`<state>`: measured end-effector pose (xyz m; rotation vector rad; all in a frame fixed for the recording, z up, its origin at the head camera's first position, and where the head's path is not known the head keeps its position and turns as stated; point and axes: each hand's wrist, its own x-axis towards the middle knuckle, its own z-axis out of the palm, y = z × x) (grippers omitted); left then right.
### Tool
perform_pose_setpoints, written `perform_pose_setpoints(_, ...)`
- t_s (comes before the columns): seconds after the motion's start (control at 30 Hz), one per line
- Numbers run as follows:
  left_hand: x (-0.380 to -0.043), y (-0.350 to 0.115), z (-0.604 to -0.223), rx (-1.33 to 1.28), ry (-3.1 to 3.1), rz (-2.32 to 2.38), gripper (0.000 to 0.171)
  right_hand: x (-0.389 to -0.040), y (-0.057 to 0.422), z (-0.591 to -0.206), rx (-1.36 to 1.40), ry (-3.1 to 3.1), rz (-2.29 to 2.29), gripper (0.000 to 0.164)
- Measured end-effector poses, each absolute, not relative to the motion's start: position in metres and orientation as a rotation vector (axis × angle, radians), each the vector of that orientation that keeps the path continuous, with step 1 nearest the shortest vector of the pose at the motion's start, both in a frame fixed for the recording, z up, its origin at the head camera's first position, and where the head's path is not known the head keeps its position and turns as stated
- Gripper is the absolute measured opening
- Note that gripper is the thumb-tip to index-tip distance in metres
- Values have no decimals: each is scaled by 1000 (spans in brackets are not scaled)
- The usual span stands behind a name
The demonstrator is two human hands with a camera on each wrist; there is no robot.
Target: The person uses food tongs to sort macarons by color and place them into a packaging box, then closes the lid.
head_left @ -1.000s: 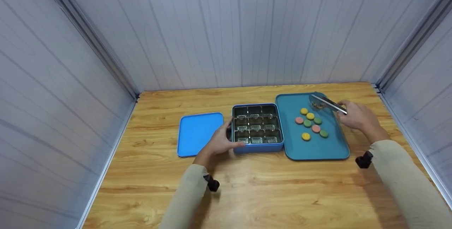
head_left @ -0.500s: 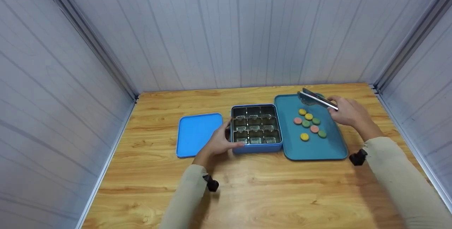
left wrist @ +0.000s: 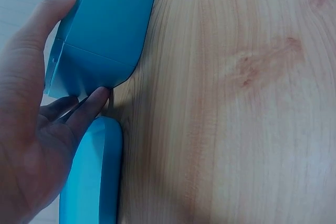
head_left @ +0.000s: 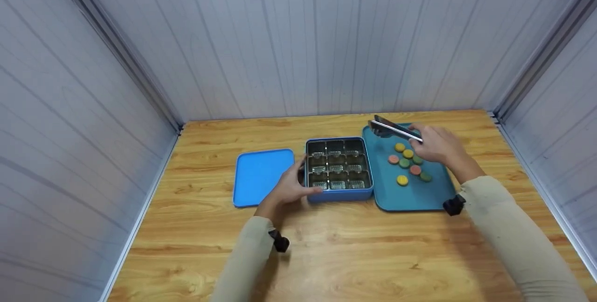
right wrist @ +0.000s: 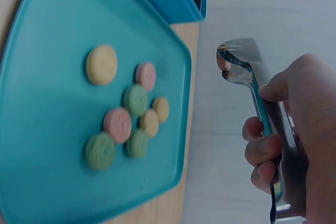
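Note:
In the head view my left hand (head_left: 291, 186) rests at the near left corner of a blue box (head_left: 347, 195), its thumb along the front rim and its fingers against the left side. A dark insert (head_left: 336, 156) divided into small compartments fills the box. My right hand (head_left: 436, 143) grips metal tongs (head_left: 396, 129) above the far left part of a teal tray (head_left: 415, 199). In the right wrist view a small orange-brown piece (right wrist: 222, 62) shows between the tong tips. Several yellow, pink and green macarons (head_left: 404, 163) lie on the tray.
A bright blue lid (head_left: 261, 178) lies on the wooden table (head_left: 354, 255), left of the box. The tray stands right beside the box's right side. Pale panel walls (head_left: 298, 41) enclose the table at the back and both sides.
My right hand has moved left with the tongs, from the tray's far right part towards the box, and the tongs have risen off the tray. My left hand has stayed at the box.

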<state>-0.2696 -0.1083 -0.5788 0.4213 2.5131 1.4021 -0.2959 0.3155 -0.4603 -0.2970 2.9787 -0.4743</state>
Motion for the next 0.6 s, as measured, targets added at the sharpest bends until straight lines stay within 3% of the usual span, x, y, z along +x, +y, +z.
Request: perform_pose_setpoints(0.6,-268,-103,-579,436,2501,1421,122,-299,241,-460,-517,3002,-421,49)
